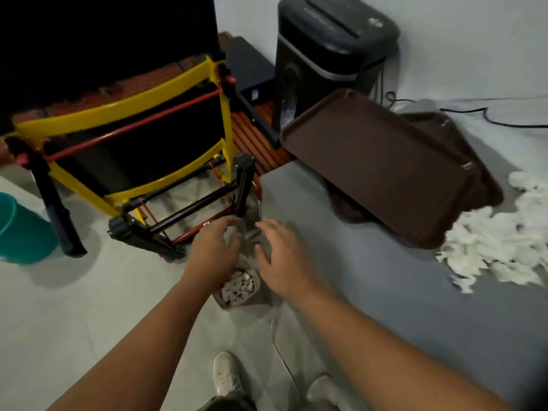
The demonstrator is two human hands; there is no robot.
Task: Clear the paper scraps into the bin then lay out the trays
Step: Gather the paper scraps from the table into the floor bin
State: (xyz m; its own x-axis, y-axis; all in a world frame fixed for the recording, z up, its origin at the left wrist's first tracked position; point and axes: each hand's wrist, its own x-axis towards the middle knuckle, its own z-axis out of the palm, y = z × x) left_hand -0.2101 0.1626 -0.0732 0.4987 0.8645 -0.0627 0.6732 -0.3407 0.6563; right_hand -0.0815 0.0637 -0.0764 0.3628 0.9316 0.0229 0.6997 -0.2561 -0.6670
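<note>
A small beige bin stands on the floor against the table's corner, with white paper scraps inside it. My left hand hovers just above the bin, fingers curved and apart, nothing visible in it. My right hand is beside it over the table corner, fingers spread and empty. A pile of white paper scraps lies at the right of the grey table. Two stacked brown trays, the upper tray and the lower tray, rest tilted on the table next to the pile.
A black paper shredder stands behind the trays, its cable trailing along the table's back. A yellow and black folding frame stands to the left on the floor. A teal bucket is at the far left. My shoes are below the bin.
</note>
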